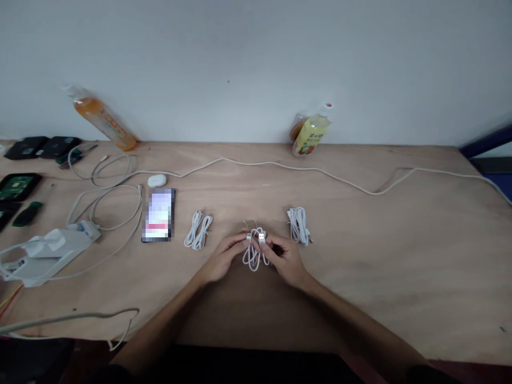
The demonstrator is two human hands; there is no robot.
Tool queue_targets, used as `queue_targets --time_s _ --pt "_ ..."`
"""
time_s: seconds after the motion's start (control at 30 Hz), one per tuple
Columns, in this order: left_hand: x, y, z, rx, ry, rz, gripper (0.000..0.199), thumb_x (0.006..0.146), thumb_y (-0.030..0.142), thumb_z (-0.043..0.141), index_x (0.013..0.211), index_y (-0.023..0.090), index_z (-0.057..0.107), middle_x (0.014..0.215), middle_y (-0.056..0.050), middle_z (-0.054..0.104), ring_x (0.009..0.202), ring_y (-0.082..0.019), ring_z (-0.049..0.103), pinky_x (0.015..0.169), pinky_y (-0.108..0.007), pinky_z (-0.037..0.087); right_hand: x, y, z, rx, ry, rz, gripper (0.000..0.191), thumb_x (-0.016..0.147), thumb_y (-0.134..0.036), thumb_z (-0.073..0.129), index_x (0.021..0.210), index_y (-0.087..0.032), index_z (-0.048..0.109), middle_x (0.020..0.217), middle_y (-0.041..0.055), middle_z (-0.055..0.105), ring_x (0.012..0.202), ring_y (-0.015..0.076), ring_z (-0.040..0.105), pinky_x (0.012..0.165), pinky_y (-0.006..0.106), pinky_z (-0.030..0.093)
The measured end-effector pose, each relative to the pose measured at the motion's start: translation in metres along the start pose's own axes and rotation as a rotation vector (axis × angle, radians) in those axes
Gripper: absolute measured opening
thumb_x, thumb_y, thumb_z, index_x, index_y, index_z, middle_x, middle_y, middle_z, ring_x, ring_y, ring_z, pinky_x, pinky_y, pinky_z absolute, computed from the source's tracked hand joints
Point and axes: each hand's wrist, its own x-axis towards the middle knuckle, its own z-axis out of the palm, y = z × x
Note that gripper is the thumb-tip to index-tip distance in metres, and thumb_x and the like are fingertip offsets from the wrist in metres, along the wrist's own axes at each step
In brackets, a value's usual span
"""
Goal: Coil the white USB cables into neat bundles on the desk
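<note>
Both hands meet over the wooden table [360, 277], around a coiled white USB cable [253, 261]. My left hand [228, 256] is closed on its left side, near one metal connector. On the right side, my right hand [284, 257] pinches the cable close to a USB plug that points away from me. Two thin tie ends stick up beyond the coil. One tied white cable bundle [198, 230] lies left of my hands, and another bundle [298, 226] lies to their right. Neither bundle is touched.
A phone [158, 215], a white earbud case [157, 181] and a white power strip [52, 253] with looped cords lie left. An orange bottle [104, 121] and a yellow-labelled bottle [311, 133] stand by the wall. A long white cord [272, 164] crosses behind.
</note>
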Motion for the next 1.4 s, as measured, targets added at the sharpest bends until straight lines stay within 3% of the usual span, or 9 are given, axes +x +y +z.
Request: queue_targets --time_s 0.17,0.47,0.8,1.1,1.4 --pt "-0.001 0.001 0.000 -0.022 -0.032 -0.021 0.038 0.103 0.052 0.068 0.099 0.020 0.088 0.123 -0.010 0.080 0.122 -0.030 0.069 0.116 -0.041 0.046 0.000 -0.003 0.000 -0.002 0.004 -0.008 0.055 0.100 -0.067 0.063 0.067 -0.023 0.059 0.063 -0.0011 0.056 0.062 0.0160 0.047 0.062 0.030 0.041" --pt "0.000 0.008 0.003 -0.079 -0.056 -0.054 0.042 0.099 0.057 0.073 0.095 0.017 0.086 0.116 -0.011 0.078 0.091 -0.022 0.069 0.089 -0.035 0.055 0.000 -0.006 -0.001 -0.006 0.010 -0.004 0.055 0.101 -0.068 0.062 0.068 -0.024 0.056 0.065 -0.0013 0.054 0.063 0.0165 0.046 0.062 0.030 0.041" --pt "0.000 0.013 0.002 0.034 -0.035 -0.023 0.045 0.103 0.058 0.066 0.094 0.018 0.087 0.112 -0.010 0.080 0.103 -0.027 0.069 0.106 -0.039 0.050 0.002 -0.008 -0.001 -0.024 0.003 -0.041 0.051 0.103 -0.059 0.063 0.066 -0.024 0.055 0.063 -0.0026 0.052 0.060 0.0157 0.043 0.062 0.030 0.040" --pt "0.001 0.012 -0.002 0.054 -0.091 0.041 0.045 0.105 0.059 0.065 0.097 0.020 0.087 0.114 -0.010 0.079 0.111 -0.028 0.068 0.111 -0.041 0.046 0.001 -0.007 -0.001 -0.009 -0.022 -0.025 0.048 0.104 -0.056 0.064 0.069 -0.024 0.060 0.068 -0.0006 0.060 0.065 0.0171 0.050 0.066 0.031 0.042" --pt "0.000 0.008 -0.003 0.036 -0.107 0.019 0.046 0.106 0.058 0.063 0.095 0.018 0.085 0.120 -0.010 0.078 0.120 -0.031 0.065 0.116 -0.043 0.042 0.001 -0.007 -0.001 0.007 -0.047 -0.067 0.048 0.107 -0.056 0.060 0.072 -0.022 0.062 0.067 -0.0026 0.055 0.064 0.0151 0.046 0.064 0.029 0.038"
